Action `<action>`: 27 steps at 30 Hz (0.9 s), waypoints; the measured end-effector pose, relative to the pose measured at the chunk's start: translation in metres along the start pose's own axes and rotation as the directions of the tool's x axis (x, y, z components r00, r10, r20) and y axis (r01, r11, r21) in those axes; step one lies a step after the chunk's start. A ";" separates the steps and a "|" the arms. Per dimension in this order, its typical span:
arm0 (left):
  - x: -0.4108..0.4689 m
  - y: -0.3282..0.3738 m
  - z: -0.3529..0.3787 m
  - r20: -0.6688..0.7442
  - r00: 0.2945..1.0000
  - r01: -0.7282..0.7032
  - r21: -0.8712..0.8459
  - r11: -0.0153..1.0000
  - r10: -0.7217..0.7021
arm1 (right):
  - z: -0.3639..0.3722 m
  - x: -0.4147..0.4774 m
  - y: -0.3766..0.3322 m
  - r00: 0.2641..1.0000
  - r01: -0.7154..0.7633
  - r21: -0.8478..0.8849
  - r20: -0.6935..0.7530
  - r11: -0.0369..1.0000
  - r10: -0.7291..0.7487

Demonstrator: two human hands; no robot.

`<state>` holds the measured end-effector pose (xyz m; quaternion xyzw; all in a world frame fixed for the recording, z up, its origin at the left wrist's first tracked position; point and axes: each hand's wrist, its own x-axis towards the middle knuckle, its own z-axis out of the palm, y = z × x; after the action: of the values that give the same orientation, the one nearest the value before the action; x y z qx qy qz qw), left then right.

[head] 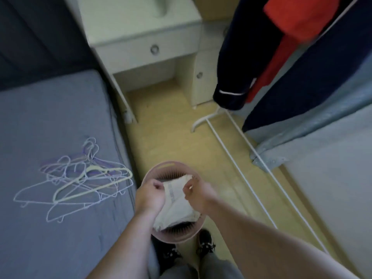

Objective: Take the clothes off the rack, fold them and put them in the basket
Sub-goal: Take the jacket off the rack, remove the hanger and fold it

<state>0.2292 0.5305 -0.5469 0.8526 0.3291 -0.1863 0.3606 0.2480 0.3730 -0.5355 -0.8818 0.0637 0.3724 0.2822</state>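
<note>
Left of our grip on the cloth lies the bed [50, 121], covered in a grey-blue sheet. On it, just left of our grip, rests a loose tangle of wire hangers [80, 180], pale lilac and cream, overlapping one another.

Under our grip is the yellowish floor [169, 127]. The round pink basket [159, 168] stands on it directly below our grip. Right of our grip the white foot rails of the rack [241, 172] run along the floor. Beyond our grip, a pale desk [141, 47] stands on the floor against the bed.
</note>
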 end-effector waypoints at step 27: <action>-0.199 0.332 -0.208 -0.394 0.639 -0.756 -0.165 0.633 0.660 | -0.307 -0.237 -0.095 0.636 0.572 0.153 -0.704 0.806 -0.317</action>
<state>0.3353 0.4254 -0.1332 0.8610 0.0382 0.1575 0.4822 0.3005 0.2616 -0.1553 -0.8732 0.0012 -0.0572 0.4840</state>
